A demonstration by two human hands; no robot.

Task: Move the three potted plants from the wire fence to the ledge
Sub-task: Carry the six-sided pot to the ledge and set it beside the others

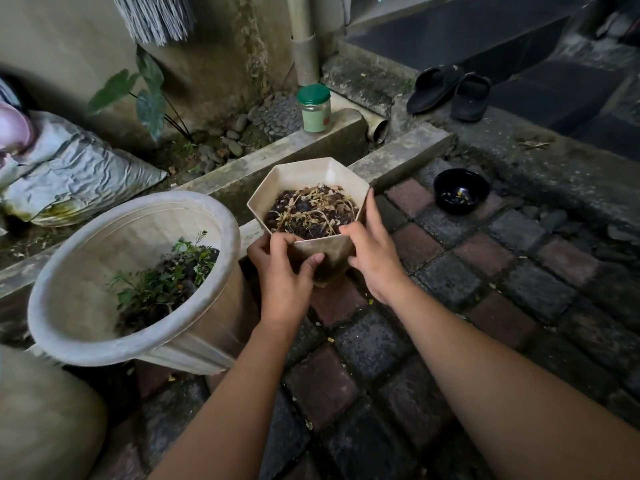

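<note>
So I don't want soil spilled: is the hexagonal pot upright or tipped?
Roughly upright: the hexagonal pot held by left hand and right hand, soil staying inside.

pots with plants: 2 — hexagonal pot [306, 188], large round pot [131, 271] | jar [314, 109]: 1 | black bowl [460, 190]: 1 | sandals [450, 91]: 2 | hands: 2

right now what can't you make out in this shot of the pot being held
- Base of the hexagonal pot, head view: whether it rests on the paving is hidden by the left hand and right hand.
- Wire fence: outside the frame.
- Jar label: too small to read.
- Pink object at the left edge: cut off and blurred.
- Black bowl contents: too small to identify.
</note>
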